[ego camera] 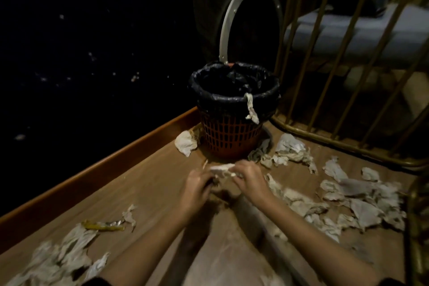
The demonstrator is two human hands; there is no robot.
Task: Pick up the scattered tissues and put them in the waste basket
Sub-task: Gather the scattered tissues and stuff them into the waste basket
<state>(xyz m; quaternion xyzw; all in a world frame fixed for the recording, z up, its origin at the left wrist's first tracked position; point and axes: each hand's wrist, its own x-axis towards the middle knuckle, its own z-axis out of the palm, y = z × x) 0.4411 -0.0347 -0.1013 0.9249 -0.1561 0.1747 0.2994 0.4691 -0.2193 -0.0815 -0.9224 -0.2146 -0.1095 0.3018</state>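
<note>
An orange lattice waste basket (229, 137) lined with a black bag stands at the far corner of a wooden surface. One tissue strip (251, 109) hangs over its front rim. My left hand (197, 187) and my right hand (249, 177) are close together just in front of the basket, both gripping a white crumpled tissue (220, 167) between them. Several crumpled tissues lie scattered: a pile at the right (357, 202), a cluster by the basket's right side (287, 148), one at its left (185, 143), and a heap at the near left (62, 255).
A yellow wrapper scrap (102, 226) lies at the left among the tissues. A raised wooden lip (97, 169) bounds the surface on the left, with darkness beyond. Brass railing bars (336, 76) rise at the back right and near right edge.
</note>
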